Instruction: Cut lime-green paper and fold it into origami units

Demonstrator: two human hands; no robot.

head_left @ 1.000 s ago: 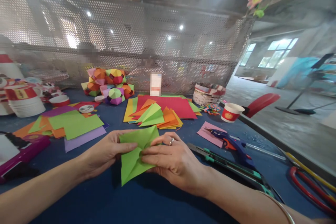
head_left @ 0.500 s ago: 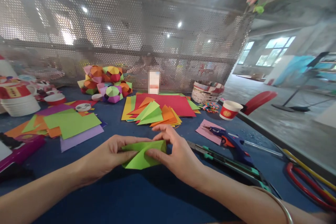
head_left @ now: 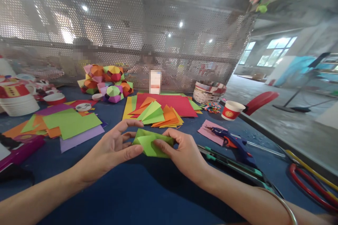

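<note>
A folded green paper [head_left: 150,144] is held above the blue table [head_left: 118,197], low in the middle of the head view. My right hand [head_left: 185,147] pinches its right part between thumb and fingers. At its left end is my left hand [head_left: 113,147], thumb and fingers spread apart; whether a fingertip behind the paper touches it I cannot tell. Just beyond the hands lie folded light green pieces [head_left: 151,113] and folded orange pieces [head_left: 167,116] on a stack of red sheets [head_left: 176,104].
Coloured sheets [head_left: 76,123] lie left, with paper balls [head_left: 113,93] behind. To the right are a paper cup [head_left: 232,110], a woven basket [head_left: 208,93], a blue glue gun [head_left: 237,146], a green-black cutter [head_left: 232,165] and red-handled scissors [head_left: 303,182]. A mesh screen [head_left: 169,17] stands behind.
My left hand has opened and drawn its fingers off the paper's near left part. The green paper, in my right hand, has moved slightly up and right and shows its folds more.
</note>
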